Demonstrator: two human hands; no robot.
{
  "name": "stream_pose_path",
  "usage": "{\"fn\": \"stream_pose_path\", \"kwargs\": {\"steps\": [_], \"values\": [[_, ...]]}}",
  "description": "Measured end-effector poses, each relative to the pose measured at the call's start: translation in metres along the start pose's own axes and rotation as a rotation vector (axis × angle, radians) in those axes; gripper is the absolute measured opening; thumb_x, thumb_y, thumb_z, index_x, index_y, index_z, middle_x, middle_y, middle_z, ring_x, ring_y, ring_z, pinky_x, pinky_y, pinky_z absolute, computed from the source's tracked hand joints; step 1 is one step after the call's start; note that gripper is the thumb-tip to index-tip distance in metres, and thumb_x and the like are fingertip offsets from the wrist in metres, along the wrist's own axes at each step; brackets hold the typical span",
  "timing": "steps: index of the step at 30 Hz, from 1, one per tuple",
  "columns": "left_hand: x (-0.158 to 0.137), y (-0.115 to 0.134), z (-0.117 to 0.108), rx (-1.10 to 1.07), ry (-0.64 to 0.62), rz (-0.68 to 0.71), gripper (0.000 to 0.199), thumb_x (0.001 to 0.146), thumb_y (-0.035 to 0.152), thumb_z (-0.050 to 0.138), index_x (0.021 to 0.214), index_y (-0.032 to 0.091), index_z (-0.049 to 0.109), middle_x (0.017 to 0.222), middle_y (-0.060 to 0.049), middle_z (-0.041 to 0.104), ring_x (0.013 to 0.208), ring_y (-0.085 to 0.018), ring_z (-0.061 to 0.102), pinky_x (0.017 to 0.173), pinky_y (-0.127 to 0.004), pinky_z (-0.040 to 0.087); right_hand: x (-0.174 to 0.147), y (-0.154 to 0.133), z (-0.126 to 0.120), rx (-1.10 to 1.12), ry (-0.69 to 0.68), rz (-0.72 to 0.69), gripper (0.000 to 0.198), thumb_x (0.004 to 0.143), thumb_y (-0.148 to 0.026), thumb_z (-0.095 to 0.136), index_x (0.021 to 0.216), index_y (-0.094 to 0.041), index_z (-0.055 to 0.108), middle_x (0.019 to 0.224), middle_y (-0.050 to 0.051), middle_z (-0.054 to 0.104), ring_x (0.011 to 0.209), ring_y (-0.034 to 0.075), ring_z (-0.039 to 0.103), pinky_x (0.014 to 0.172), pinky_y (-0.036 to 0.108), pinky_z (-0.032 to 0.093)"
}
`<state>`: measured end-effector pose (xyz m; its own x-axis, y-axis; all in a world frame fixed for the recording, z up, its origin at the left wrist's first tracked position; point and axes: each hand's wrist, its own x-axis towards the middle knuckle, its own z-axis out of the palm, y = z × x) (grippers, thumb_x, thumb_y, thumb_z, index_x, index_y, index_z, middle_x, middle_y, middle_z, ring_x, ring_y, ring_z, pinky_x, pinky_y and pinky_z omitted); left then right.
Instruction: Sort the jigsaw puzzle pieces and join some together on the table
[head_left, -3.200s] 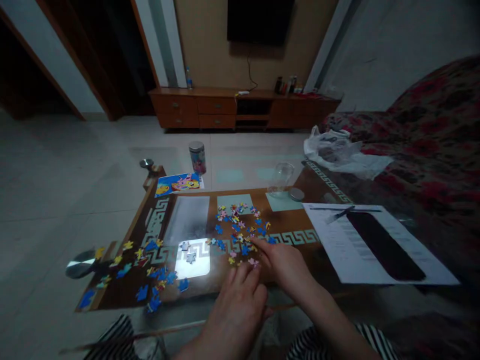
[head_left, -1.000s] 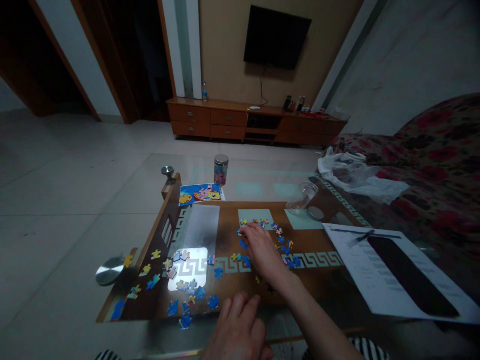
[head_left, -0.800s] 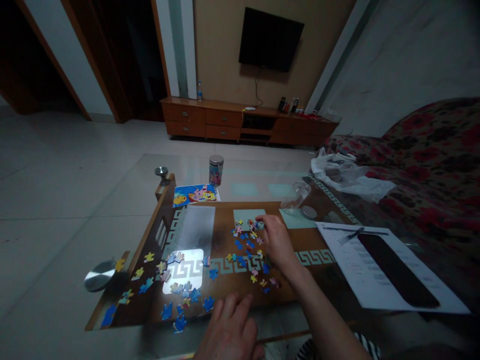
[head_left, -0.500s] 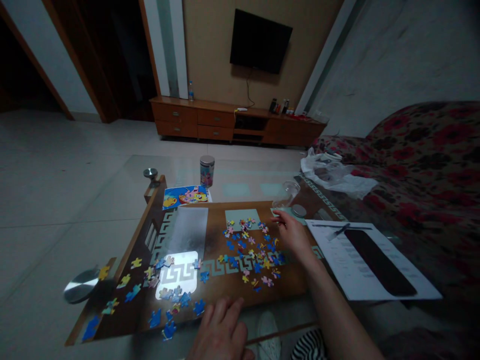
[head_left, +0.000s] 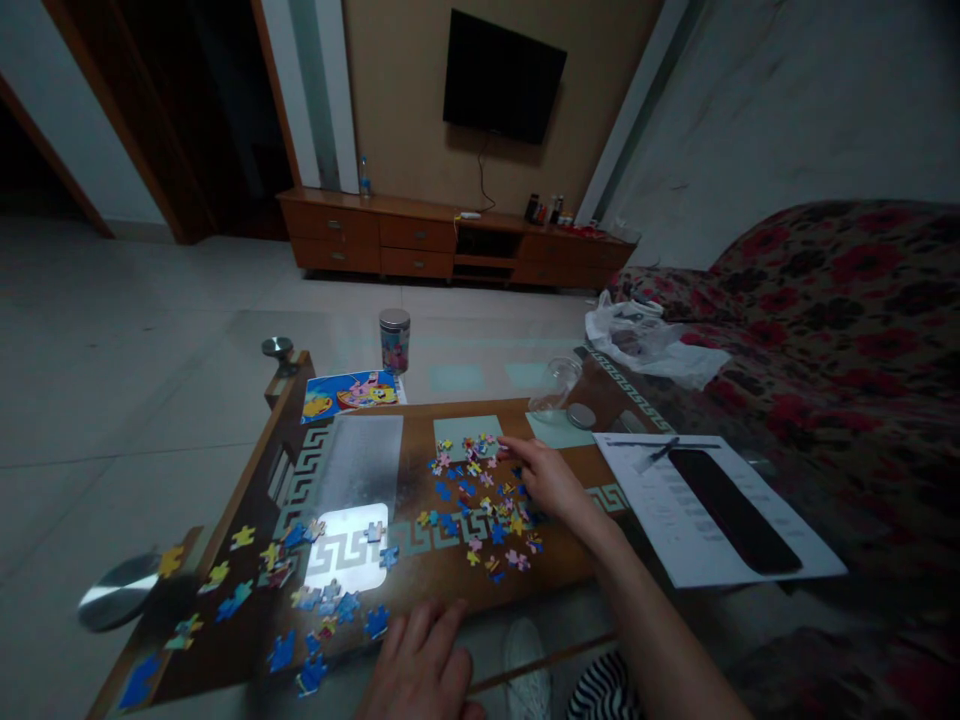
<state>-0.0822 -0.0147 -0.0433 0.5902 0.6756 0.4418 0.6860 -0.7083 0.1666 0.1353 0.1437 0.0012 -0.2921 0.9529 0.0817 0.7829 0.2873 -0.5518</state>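
Observation:
My right hand [head_left: 553, 482] reaches over the right side of a loose heap of jigsaw pieces [head_left: 480, 510]. Its forefinger stretches to the heap's upper right edge, by the small pieces there; the other fingers are partly hidden beneath the hand. I see nothing held in it. At the near edge of the glass-topped table, my left hand [head_left: 424, 668] lies palm down with fingers extended, holding nothing. More blue and yellow puzzle pieces [head_left: 349, 606] are scattered to its left. Farther back lies a colourful cartoon picture sheet [head_left: 354, 393].
A printed tin [head_left: 394, 345] stands behind the picture sheet. A clear plastic container [head_left: 556, 388] and a round lid [head_left: 581, 416] are beyond my right hand. Rightward lie white papers [head_left: 645, 500] with a pen and a black phone [head_left: 731, 510]. A plastic bag [head_left: 652, 345] sits farther back.
My right hand has moved left, from beside the heap onto its upper right edge. The left hand stays at the table edge. The whole view has shifted slightly.

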Motion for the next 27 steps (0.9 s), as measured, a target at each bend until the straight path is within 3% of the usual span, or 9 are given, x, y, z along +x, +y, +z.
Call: {"fn": "stream_pose_path", "kwargs": {"steps": [5, 9, 12, 20, 27], "values": [[-0.006, 0.006, 0.020, 0.041, 0.094, -0.107, 0.025, 0.066, 0.040, 0.072, 0.067, 0.020, 0.058, 0.099, -0.005, 0.068, 0.084, -0.027, 0.058, 0.064, -0.036, 0.047, -0.011, 0.005, -0.013, -0.010, 0.053, 0.078, 0.058, 0.068, 0.004, 0.036, 0.117, -0.015, 0.061, 0.099, 0.009, 0.069, 0.088, 0.018, 0.063, 0.085, 0.032, 0.046], [-0.002, 0.003, 0.005, -0.006, -0.012, -0.025, 0.018, 0.072, 0.038, 0.068, 0.074, 0.022, 0.061, 0.104, -0.003, 0.067, 0.087, -0.023, 0.058, 0.068, -0.032, 0.047, -0.019, 0.002, -0.016, -0.080, -0.016, 0.067, 0.051, 0.072, 0.000, 0.040, 0.113, -0.017, 0.065, 0.097, 0.010, 0.069, 0.087, 0.020, 0.063, 0.083, 0.032, 0.046], [0.001, 0.000, -0.005, -0.030, -0.055, 0.010, 0.017, 0.075, 0.038, 0.066, 0.076, 0.022, 0.062, 0.105, -0.002, 0.067, 0.088, -0.022, 0.058, 0.068, -0.030, 0.047, -0.018, -0.005, -0.014, -0.105, -0.045, 0.029, 0.057, 0.069, 0.003, 0.040, 0.118, -0.017, 0.062, 0.101, 0.010, 0.067, 0.093, 0.019, 0.060, 0.086, 0.031, 0.044], [-0.017, 0.013, 0.046, 0.014, 0.069, -0.112, 0.028, 0.068, 0.046, 0.070, 0.068, 0.020, 0.058, 0.104, -0.004, 0.066, 0.091, -0.026, 0.053, 0.070, -0.037, 0.045, -0.028, 0.005, -0.022, -0.139, 0.004, 0.148, 0.052, 0.070, 0.003, 0.038, 0.112, -0.013, 0.065, 0.094, 0.011, 0.068, 0.085, 0.018, 0.062, 0.083, 0.028, 0.045], [-0.022, 0.014, 0.049, -0.010, 0.070, -0.118, 0.026, 0.064, 0.040, 0.073, 0.069, 0.020, 0.057, 0.108, -0.003, 0.064, 0.094, -0.027, 0.052, 0.072, -0.038, 0.044, -0.032, 0.003, -0.022, -0.120, -0.026, 0.055, 0.063, 0.065, 0.006, 0.036, 0.118, -0.015, 0.061, 0.102, 0.011, 0.066, 0.093, 0.018, 0.059, 0.087, 0.028, 0.043]]}}
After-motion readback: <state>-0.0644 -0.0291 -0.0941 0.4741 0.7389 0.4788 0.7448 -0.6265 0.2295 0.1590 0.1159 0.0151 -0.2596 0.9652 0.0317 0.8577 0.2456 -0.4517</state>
